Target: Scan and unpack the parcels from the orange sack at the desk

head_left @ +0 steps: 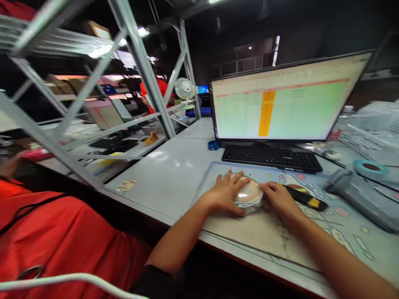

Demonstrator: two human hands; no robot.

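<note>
A round, shiny, pale peach-coloured object, with what looks like clear film around it, lies on the desk mat between my hands. My left hand rests on its left side, fingers spread across the top and thumb along the near edge. At the right edge, my right hand has its thumb and fingers pinched together on the rim or its wrapping; the exact grip is partly hidden. Just beyond my right hand lies a black and yellow utility knife.
Behind the mat stand a black keyboard and a monitor. A grey handheld scanner, a tape roll and clear plastic bags are on the right. A blue ring sits near the monitor. Metal shelving rises left; people in red are nearby.
</note>
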